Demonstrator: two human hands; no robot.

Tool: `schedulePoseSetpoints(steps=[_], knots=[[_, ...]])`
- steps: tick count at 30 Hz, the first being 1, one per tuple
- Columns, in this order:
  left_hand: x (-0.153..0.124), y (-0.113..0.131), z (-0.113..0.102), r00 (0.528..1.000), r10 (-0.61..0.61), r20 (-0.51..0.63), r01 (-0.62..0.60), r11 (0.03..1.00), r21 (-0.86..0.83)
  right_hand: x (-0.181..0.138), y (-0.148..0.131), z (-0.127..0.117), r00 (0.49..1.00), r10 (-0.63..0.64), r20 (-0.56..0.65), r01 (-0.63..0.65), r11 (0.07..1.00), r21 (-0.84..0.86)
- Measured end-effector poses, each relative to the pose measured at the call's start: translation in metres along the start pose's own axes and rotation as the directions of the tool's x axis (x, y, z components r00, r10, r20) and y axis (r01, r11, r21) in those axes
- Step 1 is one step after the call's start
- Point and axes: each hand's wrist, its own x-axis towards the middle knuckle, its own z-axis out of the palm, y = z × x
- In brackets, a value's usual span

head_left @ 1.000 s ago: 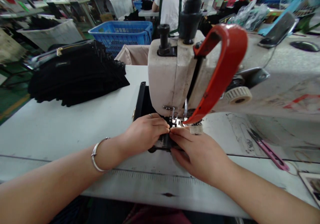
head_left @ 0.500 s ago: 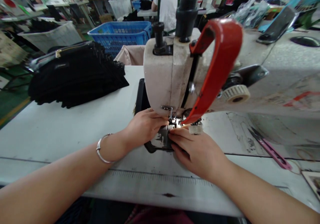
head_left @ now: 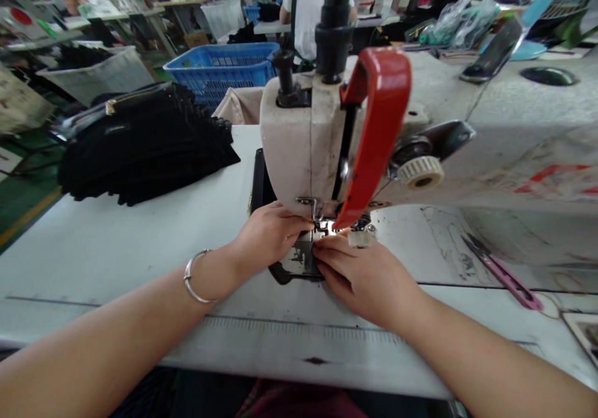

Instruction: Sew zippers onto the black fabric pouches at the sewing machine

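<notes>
- Sewing table: its right end was cut off by the frame; a ruler scale ran along the near edge.
- Sewing machine: it stood over the table's right half, its body cut off; a red lever screened part of the head.
- Stack of black cloth: it lay toward the far left corner, its layers too dark to separate.
- Right hand: fingers close together, tips beside the presser foot; whether they pinched anything could not be told.
- Left hand: fingers together, tips reaching the foot's left side; their grip was hidden.
- Black piece: it extended from the left hand toward the far edge, largely hidden by machine and hand.
- Pink-handled snips: they lay toward the right end.
</notes>
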Motion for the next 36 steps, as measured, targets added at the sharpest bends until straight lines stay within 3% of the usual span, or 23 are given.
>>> schedulePoseSetpoints(steps=[4, 8, 11, 17, 22, 26, 30, 36], knots=[[0.003, 0.007, -0.006, 0.996, -0.083, 0.046, 0.082, 0.996, 0.015, -0.001, 0.001, -0.001, 1.000, 0.006, -0.017, -0.006, 1.000, 0.013], [0.004, 0.026, -0.024, 0.971, -0.174, 0.166, 0.179, 0.984, -0.015, -0.003, 0.000, -0.002, 0.999, -0.004, -0.048, 0.005, 0.999, 0.040], [0.000, 0.035, -0.036, 0.961, -0.148, 0.234, 0.168, 0.983, -0.068, -0.004, 0.000, -0.003, 0.999, -0.015, -0.050, 0.018, 0.999, 0.042], [-0.016, 0.037, -0.036, 0.974, -0.073, 0.214, 0.103, 0.985, -0.137, -0.006, -0.001, -0.003, 0.999, -0.038, -0.016, 0.038, 0.999, -0.006], [-0.022, 0.054, -0.026, 0.968, -0.198, 0.155, 0.219, 0.967, -0.133, -0.010, 0.001, -0.004, 0.999, -0.043, -0.007, 0.043, 0.999, -0.014], [-0.022, 0.072, -0.028, 0.935, -0.283, 0.212, 0.307, 0.948, -0.086, -0.012, 0.006, -0.007, 0.997, -0.072, 0.012, 0.072, 0.997, -0.005], [-0.024, 0.075, -0.035, 0.924, -0.259, 0.283, 0.293, 0.952, -0.084, -0.014, 0.011, -0.013, 0.994, -0.100, 0.043, 0.098, 0.994, 0.042], [-0.036, 0.087, -0.034, 0.950, -0.174, 0.257, 0.176, 0.984, 0.018, -0.016, 0.011, -0.014, 0.994, -0.105, 0.040, 0.104, 0.994, 0.037]])
